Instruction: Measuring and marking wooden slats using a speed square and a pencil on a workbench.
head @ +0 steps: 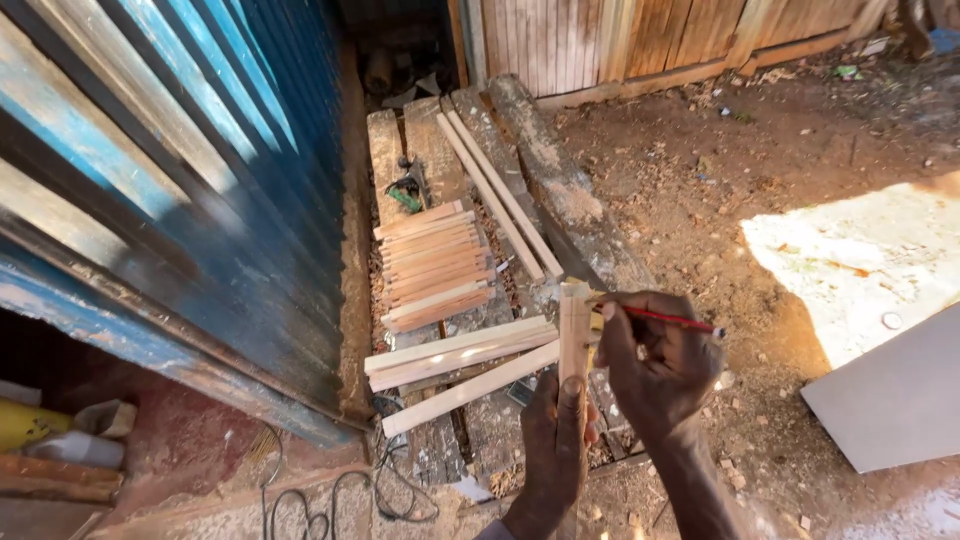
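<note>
My left hand point(556, 440) grips a short wooden stick point(574, 330) and holds it upright over a rough plank bench point(560, 200). My right hand point(655, 365) holds a red pencil point(668, 319) with its tip at the top end of that stick. A yellow object shows partly behind the stick, between my hands. On the bench just left of my hands lie long light wooden strips point(460, 350), and beyond them a stack of several short cut wooden pieces point(435, 265).
Two long thin battens point(497, 190) lie along the bench further back, near a green-handled tool point(405, 192). A blue corrugated metal wall point(200, 180) rises on the left. Black cable point(330, 500) lies below the bench. A grey board point(895, 400) rests on bare dirt at right.
</note>
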